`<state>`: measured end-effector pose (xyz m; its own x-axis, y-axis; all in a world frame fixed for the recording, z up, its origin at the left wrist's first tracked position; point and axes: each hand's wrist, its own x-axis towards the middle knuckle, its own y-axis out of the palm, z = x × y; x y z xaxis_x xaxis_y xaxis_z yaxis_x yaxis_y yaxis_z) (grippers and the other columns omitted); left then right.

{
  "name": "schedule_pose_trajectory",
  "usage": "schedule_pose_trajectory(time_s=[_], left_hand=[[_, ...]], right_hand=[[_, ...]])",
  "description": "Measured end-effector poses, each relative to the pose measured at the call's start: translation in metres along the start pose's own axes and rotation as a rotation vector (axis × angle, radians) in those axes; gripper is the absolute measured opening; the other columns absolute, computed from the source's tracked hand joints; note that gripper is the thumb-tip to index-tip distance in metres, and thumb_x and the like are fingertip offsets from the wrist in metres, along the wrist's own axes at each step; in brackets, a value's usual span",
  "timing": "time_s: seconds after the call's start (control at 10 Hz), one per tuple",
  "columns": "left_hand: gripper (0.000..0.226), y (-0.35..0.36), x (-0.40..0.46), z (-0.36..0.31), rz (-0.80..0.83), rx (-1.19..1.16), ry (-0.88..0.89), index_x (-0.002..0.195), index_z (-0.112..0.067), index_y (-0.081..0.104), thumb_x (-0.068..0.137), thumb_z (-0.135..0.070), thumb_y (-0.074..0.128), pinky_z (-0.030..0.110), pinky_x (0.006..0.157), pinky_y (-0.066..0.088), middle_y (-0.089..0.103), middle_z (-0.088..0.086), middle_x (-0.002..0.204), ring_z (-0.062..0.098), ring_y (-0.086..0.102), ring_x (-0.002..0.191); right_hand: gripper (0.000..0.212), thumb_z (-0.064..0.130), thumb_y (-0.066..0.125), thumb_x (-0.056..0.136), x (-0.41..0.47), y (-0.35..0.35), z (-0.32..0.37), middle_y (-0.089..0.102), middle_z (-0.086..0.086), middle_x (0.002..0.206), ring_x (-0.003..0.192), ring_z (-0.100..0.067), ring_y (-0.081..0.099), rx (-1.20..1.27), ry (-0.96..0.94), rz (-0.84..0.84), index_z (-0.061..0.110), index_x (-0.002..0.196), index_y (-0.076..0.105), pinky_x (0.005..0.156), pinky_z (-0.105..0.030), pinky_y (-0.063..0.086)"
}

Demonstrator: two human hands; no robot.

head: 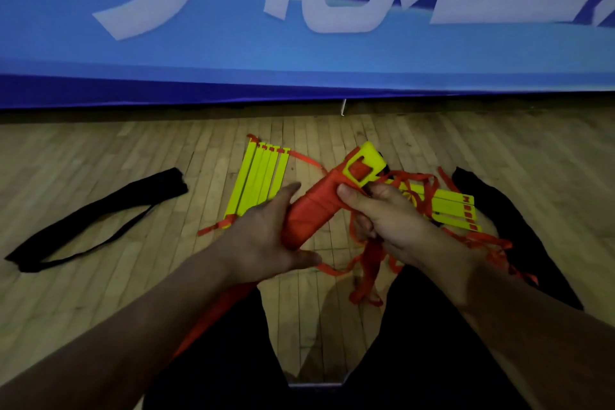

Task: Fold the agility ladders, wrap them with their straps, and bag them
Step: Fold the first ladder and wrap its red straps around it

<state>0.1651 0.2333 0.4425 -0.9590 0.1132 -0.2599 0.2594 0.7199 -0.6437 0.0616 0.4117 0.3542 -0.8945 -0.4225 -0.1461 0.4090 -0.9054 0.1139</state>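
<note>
A folded bundle of yellow rungs is wound round with orange strap and held tilted above the wooden floor. My left hand cups the bundle's lower end from the left, thumb below, fingers fairly straight. My right hand grips the bundle's middle, with loose orange strap trailing beneath it. A second ladder lies on the floor behind with its yellow rungs gathered side by side. More yellow rungs lie to the right under tangled strap.
A long black bag with a shoulder strap lies flat on the floor at the left. Another black bag lies at the right. A blue banner with white characters runs along the back. My dark-clad legs fill the bottom.
</note>
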Motion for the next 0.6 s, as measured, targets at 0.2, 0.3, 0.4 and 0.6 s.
schedule_pose_trajectory(time_s=[0.2, 0.3, 0.4, 0.6], left_hand=[[0.082, 0.024, 0.045, 0.062, -0.206, 0.297, 0.000, 0.142, -0.034, 0.041, 0.071, -0.010, 0.074, 0.028, 0.075, 0.050, 0.058, 0.003, 0.109, 0.024, 0.061, 0.090], [0.074, 0.008, 0.050, 0.065, -0.044, 0.027, -0.001, 0.123, -0.043, 0.053, 0.064, -0.005, 0.080, 0.022, 0.065, 0.047, 0.065, -0.007, 0.088, 0.009, 0.063, 0.073], [0.057, 0.001, 0.045, 0.060, 0.209, -0.265, -0.030, 0.113, -0.029, 0.067, 0.060, -0.011, 0.079, 0.036, 0.073, 0.054, 0.073, 0.002, 0.100, 0.020, 0.072, 0.088], [0.091, 0.019, 0.043, 0.049, 0.151, 0.016, -0.059, 0.146, -0.034, 0.032, 0.072, -0.038, 0.084, 0.035, 0.088, 0.053, 0.061, -0.012, 0.114, 0.010, 0.063, 0.098]], right_hand=[[0.026, 0.027, 0.066, 0.094, 0.005, -0.004, 0.002, 0.049, 0.003, 0.046, 0.040, -0.009, 0.044, -0.193, -0.044, -0.044, 0.015, 0.072, 0.061, 0.042, -0.021, 0.037], [0.021, 0.036, 0.068, 0.085, 0.004, -0.017, 0.002, 0.046, 0.001, 0.046, 0.038, -0.009, 0.040, -0.088, -0.005, 0.023, 0.023, 0.069, 0.066, 0.042, -0.021, 0.036], [0.031, 0.043, 0.070, 0.073, 0.004, -0.019, 0.007, 0.040, -0.001, 0.043, 0.034, -0.009, 0.034, 0.094, 0.053, 0.096, 0.017, 0.060, 0.060, 0.044, -0.024, 0.033], [0.035, 0.045, 0.076, 0.076, 0.006, -0.004, 0.005, 0.043, 0.000, 0.044, 0.035, -0.010, 0.037, 0.089, 0.123, -0.144, 0.015, 0.070, 0.059, 0.045, -0.024, 0.033]])
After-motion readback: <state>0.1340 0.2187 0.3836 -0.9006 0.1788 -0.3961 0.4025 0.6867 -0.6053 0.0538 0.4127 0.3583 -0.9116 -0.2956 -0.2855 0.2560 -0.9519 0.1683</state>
